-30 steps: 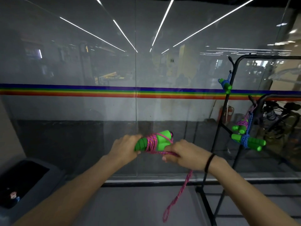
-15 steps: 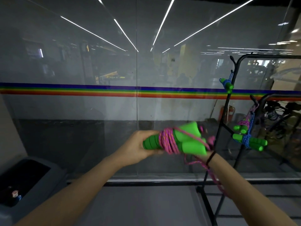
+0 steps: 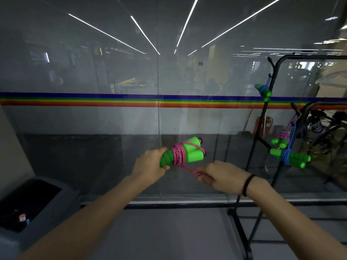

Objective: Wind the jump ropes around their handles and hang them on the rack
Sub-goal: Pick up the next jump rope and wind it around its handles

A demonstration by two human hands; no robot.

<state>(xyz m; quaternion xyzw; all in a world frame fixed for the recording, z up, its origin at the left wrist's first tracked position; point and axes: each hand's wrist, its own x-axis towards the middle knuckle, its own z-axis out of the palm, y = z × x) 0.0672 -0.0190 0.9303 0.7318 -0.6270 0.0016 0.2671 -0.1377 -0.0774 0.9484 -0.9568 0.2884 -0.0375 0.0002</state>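
The left hand (image 3: 150, 163) grips the two green handles (image 3: 185, 153) together so the coil stays tight; the right hand (image 3: 220, 175) pinches the pink rope (image 3: 189, 170) taut, just left of the rack (image 3: 262, 132).

Four green-handled jump ropes are showing: held pink rope (image 3: 180, 155), hung pink rope (image 3: 279, 140), upper blue rope (image 3: 263, 92), lower blue rope (image 3: 287, 157); one black metal rack (image 3: 309, 57), one grey bin (image 3: 11, 244).

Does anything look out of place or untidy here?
Nothing damaged or spilled. Only the green handles held by the left hand splay apart at their far ends, since the pink rope binds them near the grip.
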